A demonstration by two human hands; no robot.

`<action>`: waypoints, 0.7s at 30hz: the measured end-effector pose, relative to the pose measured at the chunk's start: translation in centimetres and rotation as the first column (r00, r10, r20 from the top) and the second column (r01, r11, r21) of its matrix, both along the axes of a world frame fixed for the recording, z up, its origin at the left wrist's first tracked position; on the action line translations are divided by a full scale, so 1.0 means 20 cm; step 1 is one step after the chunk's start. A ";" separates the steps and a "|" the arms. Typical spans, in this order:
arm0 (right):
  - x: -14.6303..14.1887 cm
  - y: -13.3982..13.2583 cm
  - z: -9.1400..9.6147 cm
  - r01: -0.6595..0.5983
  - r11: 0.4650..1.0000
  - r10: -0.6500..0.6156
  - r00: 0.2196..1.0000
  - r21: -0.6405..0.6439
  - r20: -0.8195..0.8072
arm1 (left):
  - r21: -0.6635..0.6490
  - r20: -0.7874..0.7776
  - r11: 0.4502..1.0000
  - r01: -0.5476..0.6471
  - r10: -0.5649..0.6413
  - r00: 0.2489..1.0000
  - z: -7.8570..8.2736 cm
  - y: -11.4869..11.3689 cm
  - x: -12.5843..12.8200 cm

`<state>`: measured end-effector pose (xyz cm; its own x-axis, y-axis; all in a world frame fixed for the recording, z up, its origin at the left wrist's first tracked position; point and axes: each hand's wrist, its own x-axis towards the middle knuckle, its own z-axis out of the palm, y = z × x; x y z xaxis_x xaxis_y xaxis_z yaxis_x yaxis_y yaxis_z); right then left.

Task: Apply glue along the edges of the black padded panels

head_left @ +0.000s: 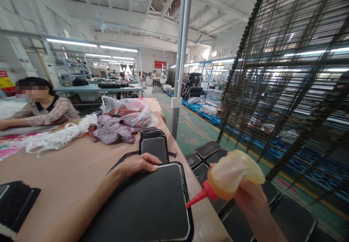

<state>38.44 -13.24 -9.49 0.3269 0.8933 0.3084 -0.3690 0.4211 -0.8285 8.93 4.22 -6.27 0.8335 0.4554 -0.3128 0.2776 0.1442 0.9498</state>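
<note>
My left hand (140, 165) is closed on the far edge of a large black panel (147, 202) with rounded corners, thumb on top and fingers curled over the rim. A pale line runs just inside the panel's dark border. In my right hand (251, 194) is a translucent yellowish squeeze bottle (230, 174), tilted down to the left. Its red nozzle (200, 197) points at the pale line on the panel's right edge; the tip looks to be at or just above it. Beyond the panel stands a stack of smaller black panels (154, 147).
Brown covering lies on the table (65, 169). A purple cloth bundle (114, 127), white strips (62, 134) and a plastic bag (131, 111) sit farther back. A co-worker (49, 107) is at the left. Black panels (208, 148) and a wire rack (286, 71) stand right.
</note>
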 end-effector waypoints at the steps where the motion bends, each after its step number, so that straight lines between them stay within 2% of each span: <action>1: 0.00 0.00 0.00 0.000 1.000 0.000 1.000 -0.003 0.002 | 0.006 -0.004 1.000 -0.005 0.005 1.000 0.00 0.00 0.00; 6: -0.06 -0.02 0.05 0.029 1.000 -0.029 0.999 0.010 -0.016 | 0.019 -0.004 1.000 -0.014 0.014 1.000 -0.02 0.00 -0.02; 12: -0.13 -0.05 0.10 0.097 0.995 -0.100 0.991 -0.034 -0.094 | 0.002 0.017 0.999 -0.048 0.048 0.999 -0.05 0.01 -0.03; 16: -0.13 -0.06 0.10 0.100 0.994 -0.104 0.991 -0.053 -0.083 | -0.022 0.037 0.996 -0.090 0.091 0.995 -0.06 0.02 -0.04; 21: -0.09 -0.04 0.06 0.165 0.986 -0.167 0.983 -0.027 -0.077 | -0.034 0.058 0.990 -0.138 0.140 0.988 -0.08 0.03 -0.04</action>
